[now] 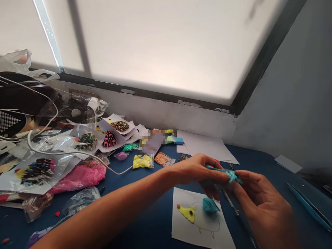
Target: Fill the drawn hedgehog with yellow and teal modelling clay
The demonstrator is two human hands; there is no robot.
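Note:
My left hand [201, 171] and my right hand [267, 202] meet above the table, both closed on a small clear plastic bag with teal clay [232, 175] in it. The bag is crumpled between my fingertips, and my fingers hide part of it. Beneath them lies a white paper card [181, 230] with a pencil outline of a hedgehog. Flattened yellow clay [187, 213] covers its face, with an orange nose ball and a dark eye. A loose lump of teal clay [210, 206] rests on the drawn back. A slim pen-like tool [231, 203] lies partly behind my right hand.
Bags of yellow clay [142, 161] and orange clay [164, 159] lie beyond my left arm. Finished hedgehog cards [111, 138], a white cable [77, 153] and a pink cloth-like piece [80, 176] crowd the left. White sheets [207, 145] lie at the back; a teal case [308, 205] at right.

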